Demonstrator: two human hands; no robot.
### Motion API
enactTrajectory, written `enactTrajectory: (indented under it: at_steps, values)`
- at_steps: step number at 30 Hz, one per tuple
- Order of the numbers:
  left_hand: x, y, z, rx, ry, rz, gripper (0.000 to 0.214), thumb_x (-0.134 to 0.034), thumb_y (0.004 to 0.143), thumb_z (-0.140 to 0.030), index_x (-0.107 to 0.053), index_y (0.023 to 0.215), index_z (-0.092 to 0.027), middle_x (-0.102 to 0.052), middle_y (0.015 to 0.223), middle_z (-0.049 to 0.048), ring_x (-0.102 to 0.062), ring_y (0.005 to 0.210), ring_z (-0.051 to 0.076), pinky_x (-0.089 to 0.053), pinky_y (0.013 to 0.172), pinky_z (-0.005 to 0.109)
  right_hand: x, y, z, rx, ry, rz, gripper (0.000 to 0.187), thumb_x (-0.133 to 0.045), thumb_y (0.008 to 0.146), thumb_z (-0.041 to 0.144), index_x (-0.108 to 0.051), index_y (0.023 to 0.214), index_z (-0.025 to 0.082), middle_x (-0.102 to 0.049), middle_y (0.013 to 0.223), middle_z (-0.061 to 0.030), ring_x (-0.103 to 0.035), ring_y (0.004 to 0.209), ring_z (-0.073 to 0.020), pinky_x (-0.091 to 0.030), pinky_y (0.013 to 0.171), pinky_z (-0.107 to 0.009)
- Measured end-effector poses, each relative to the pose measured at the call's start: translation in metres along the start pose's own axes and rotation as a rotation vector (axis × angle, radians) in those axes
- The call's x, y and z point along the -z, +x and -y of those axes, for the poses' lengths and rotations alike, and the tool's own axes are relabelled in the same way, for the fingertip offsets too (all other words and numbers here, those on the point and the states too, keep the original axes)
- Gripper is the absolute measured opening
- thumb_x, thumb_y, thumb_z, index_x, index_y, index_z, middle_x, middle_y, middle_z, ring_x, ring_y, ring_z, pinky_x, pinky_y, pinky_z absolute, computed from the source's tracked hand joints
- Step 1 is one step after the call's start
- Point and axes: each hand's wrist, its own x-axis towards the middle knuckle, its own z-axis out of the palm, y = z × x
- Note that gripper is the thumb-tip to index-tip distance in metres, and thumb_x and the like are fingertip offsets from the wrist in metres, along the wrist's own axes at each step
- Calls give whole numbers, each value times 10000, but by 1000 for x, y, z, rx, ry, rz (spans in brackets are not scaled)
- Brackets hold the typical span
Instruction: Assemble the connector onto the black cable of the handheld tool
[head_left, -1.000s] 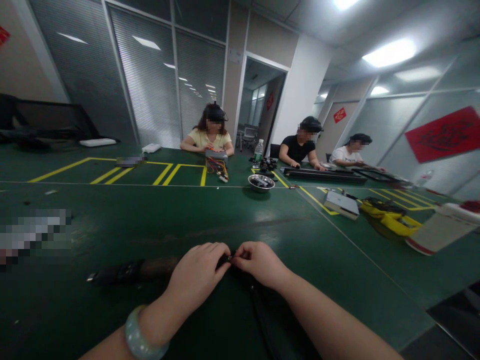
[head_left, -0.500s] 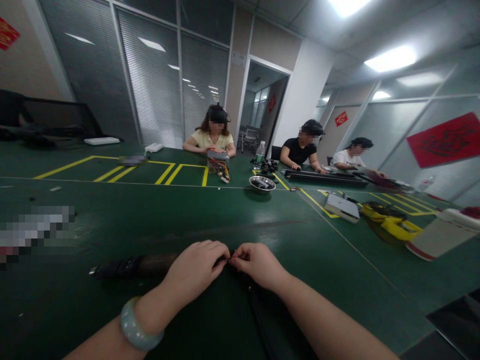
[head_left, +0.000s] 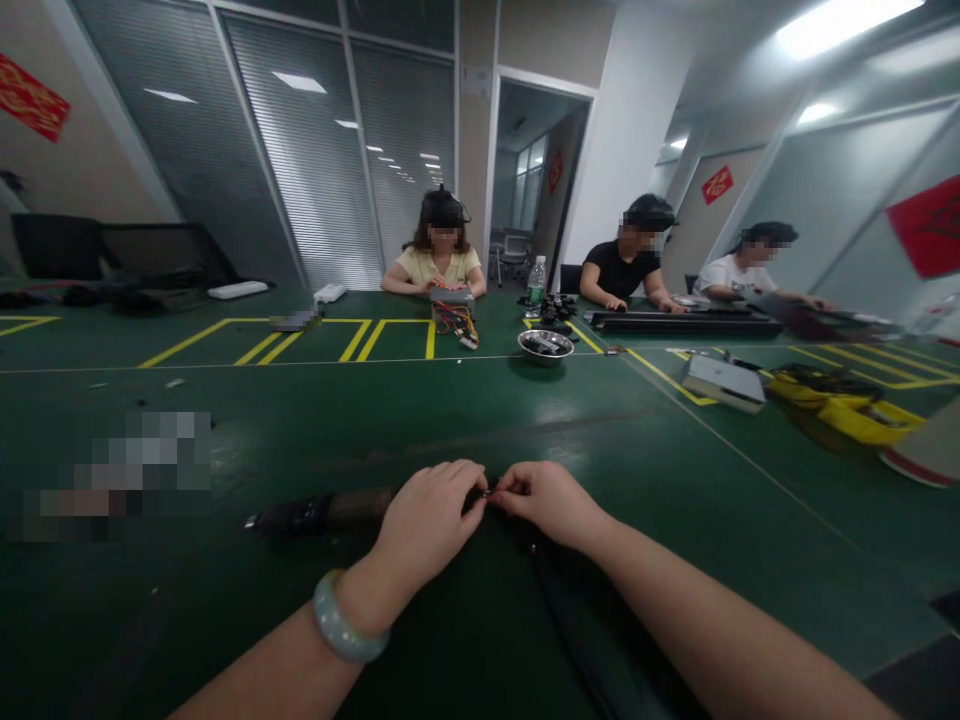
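My left hand [head_left: 435, 515] is closed, its thumb and fingertips pinched at a dark piece too small to name. Close beside it my right hand [head_left: 551, 505] is also closed, its fingertips pinching at the same small spot. A dark rod-like thing [head_left: 322, 512], with a brownish middle and a silver tip, lies on the table and runs in under my left hand. Below my right hand a long black piece [head_left: 570, 630] stretches toward me, with a small shiny dot near its upper end. My fingers hide where these parts meet.
On the green table [head_left: 360, 415] stand a metal bowl [head_left: 546, 347] of dark parts, a bottle [head_left: 535, 285], a flat silver box [head_left: 724, 382] and a yellow tray [head_left: 870, 417]. A white bucket [head_left: 934, 440] is at right. Several people sit across the table.
The view has swung left, so the table and hands appear farther right. Both hands keep pinching at the same place, with the fingertips slightly more apart.
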Motion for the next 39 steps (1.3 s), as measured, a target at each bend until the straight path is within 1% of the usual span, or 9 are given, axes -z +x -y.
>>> enactTrajectory:
  at_steps: [6,10,14,17,26,31,34,39]
  values:
    - [0,0,-1,0,-7,21,138,-559,853,-205,-600,976,-250,-647,1033,2,-600,957,201,-448,876,370,2,-1,5,-12,-6,14,180,-640,830,364,-718,865,206,-703,721,8,-626,645,-125,-401,569,-207]
    - [0,0,-1,27,-24,4,187,-599,836,-234,-582,1022,-249,-649,1034,6,-600,952,209,-447,868,383,2,-1,4,-8,8,8,174,-639,832,363,-713,844,206,-697,698,17,-624,635,-121,-399,567,-208]
    - [1,-1,-1,34,-17,4,124,-599,844,-270,-585,962,-238,-640,1074,15,-598,974,217,-444,879,389,2,-1,5,-4,-1,5,174,-636,835,360,-718,858,209,-704,726,8,-634,653,-129,-409,578,-212]
    - [1,-1,-1,33,-10,9,93,-580,857,-266,-585,946,-239,-635,1086,8,-598,981,212,-446,878,385,4,-2,6,-11,-8,16,179,-631,840,361,-719,873,209,-709,738,5,-639,662,-131,-419,592,-215]
    - [1,-1,0,7,-3,16,99,-561,863,-225,-594,956,-237,-635,1075,12,-600,979,201,-452,888,365,2,-1,5,-7,-12,4,179,-620,836,358,-707,841,202,-700,702,10,-633,636,-128,-403,565,-212]
    - [0,-1,-1,34,-5,-19,160,-612,835,-252,-574,990,-238,-638,1076,16,-601,979,209,-451,898,381,2,-1,4,-5,5,6,175,-621,835,359,-701,839,203,-703,700,13,-635,630,-125,-402,561,-211]
    - [0,-1,-1,34,-2,-15,117,-606,843,-264,-579,954,-238,-637,1077,13,-603,983,209,-452,894,377,3,-1,4,-3,0,0,174,-621,835,361,-703,841,207,-706,710,13,-638,642,-127,-406,568,-211]
    - [1,-1,-1,-3,-4,9,99,-579,857,-223,-594,950,-252,-632,1091,-4,-597,986,197,-449,895,367,4,-2,5,1,-28,-3,175,-617,837,363,-710,840,215,-707,712,14,-634,639,-128,-401,568,-215]
